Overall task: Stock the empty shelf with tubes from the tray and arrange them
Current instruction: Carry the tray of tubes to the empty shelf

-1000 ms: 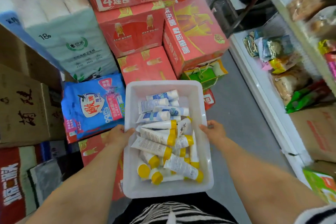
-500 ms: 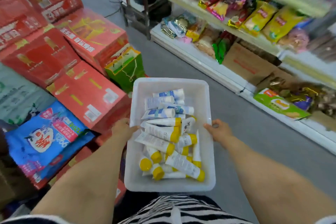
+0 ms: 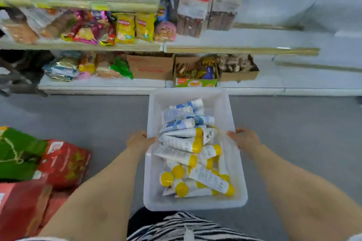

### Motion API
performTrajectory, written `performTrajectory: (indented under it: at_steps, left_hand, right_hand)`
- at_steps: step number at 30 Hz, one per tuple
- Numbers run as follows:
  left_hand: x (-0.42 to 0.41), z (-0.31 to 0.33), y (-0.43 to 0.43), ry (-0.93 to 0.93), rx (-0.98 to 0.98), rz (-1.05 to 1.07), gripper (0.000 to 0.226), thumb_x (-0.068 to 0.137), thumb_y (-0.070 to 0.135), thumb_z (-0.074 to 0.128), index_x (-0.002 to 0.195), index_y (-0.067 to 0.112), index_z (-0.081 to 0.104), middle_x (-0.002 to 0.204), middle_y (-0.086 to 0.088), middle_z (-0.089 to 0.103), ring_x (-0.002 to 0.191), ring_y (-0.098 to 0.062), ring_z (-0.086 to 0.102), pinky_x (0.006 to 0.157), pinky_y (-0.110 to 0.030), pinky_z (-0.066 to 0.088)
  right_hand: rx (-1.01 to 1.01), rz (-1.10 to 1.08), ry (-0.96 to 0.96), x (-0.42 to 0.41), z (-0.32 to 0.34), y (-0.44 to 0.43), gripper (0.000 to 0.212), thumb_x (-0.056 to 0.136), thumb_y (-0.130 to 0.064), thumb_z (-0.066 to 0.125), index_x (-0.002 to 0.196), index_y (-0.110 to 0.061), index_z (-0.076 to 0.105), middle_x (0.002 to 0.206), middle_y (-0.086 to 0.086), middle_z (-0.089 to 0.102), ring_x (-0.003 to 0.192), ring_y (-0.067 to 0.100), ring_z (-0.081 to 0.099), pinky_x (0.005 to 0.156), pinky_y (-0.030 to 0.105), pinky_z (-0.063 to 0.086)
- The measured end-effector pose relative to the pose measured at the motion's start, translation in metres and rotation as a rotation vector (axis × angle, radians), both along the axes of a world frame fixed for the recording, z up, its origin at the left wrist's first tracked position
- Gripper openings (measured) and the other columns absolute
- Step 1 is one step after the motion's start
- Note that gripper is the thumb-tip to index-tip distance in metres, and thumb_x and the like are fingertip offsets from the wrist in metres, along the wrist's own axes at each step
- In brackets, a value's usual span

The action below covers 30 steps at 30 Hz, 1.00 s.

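Observation:
A white plastic tray (image 3: 154,199) is held in front of my body, above the grey floor. It carries several white tubes (image 3: 182,144) in a loose pile, some with yellow caps, some blue-and-white. My left hand (image 3: 139,140) grips the tray's left rim and my right hand (image 3: 243,139) grips its right rim. Ahead and to the right, the white shelf boards (image 3: 293,39) stand bare, apart from a few packs at their left end.
Shelves at the left and centre hold snack bags (image 3: 125,27) and cardboard boxes (image 3: 150,66). Brown packs (image 3: 205,13) stand on the middle shelf. Red cartons (image 3: 64,160) and a green bag (image 3: 17,152) sit on the floor at my left. Grey floor (image 3: 293,123) separates me from the shelving.
The view has swung right: the stacked red cartons have slid off to the left and the shelving now faces me. Both hands keep the same grip on the tray.

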<state>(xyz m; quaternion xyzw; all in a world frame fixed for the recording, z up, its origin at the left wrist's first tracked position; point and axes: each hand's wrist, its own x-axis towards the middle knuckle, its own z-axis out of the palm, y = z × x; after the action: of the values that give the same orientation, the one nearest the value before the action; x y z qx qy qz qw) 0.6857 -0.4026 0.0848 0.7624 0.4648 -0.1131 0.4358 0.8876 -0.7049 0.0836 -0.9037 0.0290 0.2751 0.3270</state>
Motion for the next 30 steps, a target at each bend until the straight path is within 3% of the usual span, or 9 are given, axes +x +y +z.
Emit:
performTrajectory:
  at_steps: [3,6,9,12,15,19,23,27,30]
  left_hand:
    - [0.081,-0.004,-0.033,-0.040,-0.065,-0.122,0.028,0.082,0.028,0.073,0.101,0.008,0.068,0.092,-0.008,0.068,0.087,-0.027,0.065,0.074,-0.033,0.052]
    - [0.165,-0.008,-0.069,-0.060,-0.082,-0.218,0.015,0.080,0.026,0.076,0.080,0.016,0.065,0.072,0.000,0.063,0.072,-0.023,0.063,0.060,-0.029,0.051]
    - [0.257,-0.016,-0.104,-0.036,-0.091,-0.306,0.020,0.077,0.031,0.078,0.075,0.020,0.062,0.080,-0.005,0.068,0.076,-0.025,0.067,0.073,-0.038,0.058]
    - [0.352,-0.021,-0.139,-0.020,-0.103,-0.441,0.022,0.078,0.035,0.077,0.075,0.023,0.059,0.078,-0.002,0.065,0.071,-0.019,0.064,0.062,-0.030,0.053]
    - [0.442,-0.013,-0.181,-0.012,-0.085,-0.575,0.027,0.077,0.036,0.077,0.070,0.022,0.054,0.073,0.000,0.062,0.065,-0.015,0.059,0.053,-0.025,0.041]
    - [0.554,0.003,-0.246,-0.020,-0.076,-0.705,0.028,0.075,0.034,0.078,0.073,0.022,0.053,0.077,-0.003,0.062,0.070,-0.021,0.060,0.059,-0.028,0.045]
    - [0.653,0.014,-0.322,-0.026,-0.024,-0.822,0.032,0.072,0.037,0.081,0.070,0.018,0.056,0.081,-0.009,0.067,0.075,-0.026,0.065,0.068,-0.037,0.054]
    - [0.746,0.014,-0.405,-0.040,0.048,-0.942,0.040,0.072,0.042,0.081,0.069,0.014,0.053,0.085,-0.015,0.067,0.082,-0.031,0.066,0.075,-0.041,0.055]
    - [0.807,0.021,-0.475,-0.060,0.049,-0.934,0.043,0.072,0.040,0.081,0.066,0.013,0.049,0.084,-0.019,0.064,0.077,-0.030,0.061,0.076,-0.043,0.054]
  right_hand:
    - [-0.015,-0.133,-0.004,0.038,-0.003,-0.058,0.035,0.082,-0.043,0.074,0.091,-0.011,0.067,0.101,0.018,0.069,0.095,0.033,0.066,0.090,0.045,0.055]
    - [-0.042,-0.267,-0.001,0.083,-0.006,-0.111,0.034,0.081,-0.037,0.076,0.092,-0.007,0.068,0.091,0.016,0.071,0.080,0.032,0.068,0.080,0.043,0.058]
    - [-0.041,-0.396,0.015,0.132,-0.009,-0.158,0.035,0.080,-0.035,0.077,0.091,-0.004,0.066,0.086,0.016,0.069,0.071,0.029,0.064,0.075,0.043,0.059]
    - [-0.060,-0.520,0.037,0.184,-0.009,-0.203,0.033,0.079,-0.035,0.077,0.089,-0.005,0.066,0.086,0.015,0.070,0.075,0.032,0.068,0.075,0.045,0.060]
    - [-0.074,-0.666,0.056,0.229,-0.003,-0.245,0.029,0.077,-0.037,0.079,0.081,-0.012,0.065,0.080,0.011,0.070,0.063,0.028,0.066,0.071,0.043,0.060]
    - [-0.060,-0.815,0.044,0.289,0.005,-0.307,0.028,0.076,-0.038,0.079,0.074,-0.019,0.059,0.076,0.008,0.068,0.060,0.025,0.063,0.074,0.041,0.060]
    - [-0.034,-0.914,0.039,0.349,0.008,-0.375,0.029,0.076,-0.040,0.079,0.086,-0.018,0.063,0.075,0.005,0.068,0.057,0.020,0.062,0.067,0.030,0.055]
    - [0.011,-0.966,0.023,0.414,-0.002,-0.453,0.031,0.076,-0.041,0.078,0.091,-0.019,0.061,0.087,0.007,0.070,0.060,0.019,0.062,0.065,0.026,0.050]
    - [0.059,-1.014,0.028,0.464,-0.004,-0.514,0.033,0.077,-0.041,0.078,0.094,-0.019,0.060,0.092,0.006,0.069,0.062,0.018,0.063,0.061,0.024,0.047]
